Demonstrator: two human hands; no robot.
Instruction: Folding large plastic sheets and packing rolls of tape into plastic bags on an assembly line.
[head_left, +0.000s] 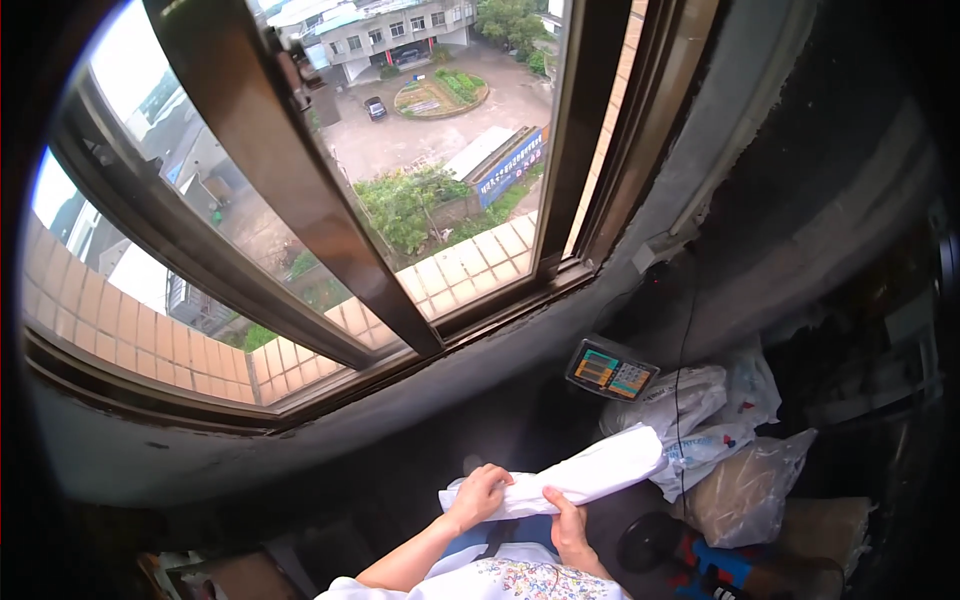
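A long white folded bundle (595, 465) lies across in front of my body, its far end pointing up and to the right. Whether it is cloth or thin plastic I cannot tell. My left hand (482, 495) is closed over its left part, with the fingers curled on top. Further right, my right hand (570, 525) grips the lower edge, thumb on top and the other fingers hidden beneath.
A sliding window (390, 290) with dark frames fills the upper left. Beyond the bundle stands a scale's display panel (612, 370). White plastic bags (690, 400) and a clear bag with brown contents (745, 490) sit at right. A dark cable (682, 330) hangs there.
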